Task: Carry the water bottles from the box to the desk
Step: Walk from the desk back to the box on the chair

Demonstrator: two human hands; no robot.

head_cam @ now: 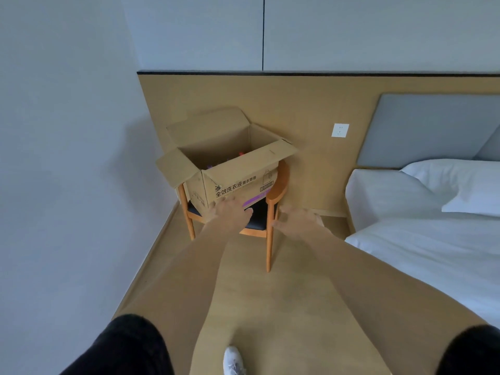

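Note:
An open cardboard box (pixel 232 182) with printed lettering stands on a wooden chair (pixel 273 209) in the room's corner. Inside it only a few red and purple bottle caps (pixel 230 159) show; the bottles themselves are hidden by the box walls. Both my arms reach forward. My left hand (pixel 230 209) is stretched out with relaxed fingers in front of the box's lower front face, holding nothing. My right hand (pixel 297 220) is spread open to the right of the chair's front leg, also holding nothing. No desk is in view.
A bed (pixel 422 239) with white sheets and a pillow (pixel 470 190) fills the right side. A white wall stands on the left and a wooden panel with a socket (pixel 340 130) behind the chair. Wooden floor runs between wall and bed; my white shoe (pixel 233 361) is below.

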